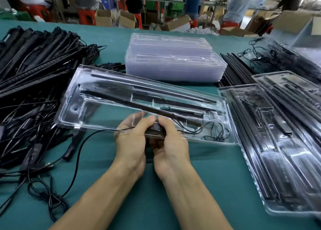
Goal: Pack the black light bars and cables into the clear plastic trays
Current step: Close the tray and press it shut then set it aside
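The left hand (pixel 130 142) and right hand (pixel 171 142) are meeting at the near edge of the tray (pixel 73 115), which is lying slanted on the green table (pixel 208 169). Thumbs and curled fingers of both are pinching a small black controller (pixel 156 127), probably just over the rim, though blur is hiding the contact. Two bars (pixel 139 104) are lying in the tray's slots, with a cable (pixel 217 138) bundled in its near right corner.

Setting: factory packing floor. Evidence: green-covered desk (pixel 208 169) heaped with black light bars (pixel 34 56); stack of clear trays (pixel 173 61); open cardboard boxes (pixel 127 20); red stools (pixel 86 16); green crates (pixel 173 9); several workers (pixel 238 5) standing in the background.
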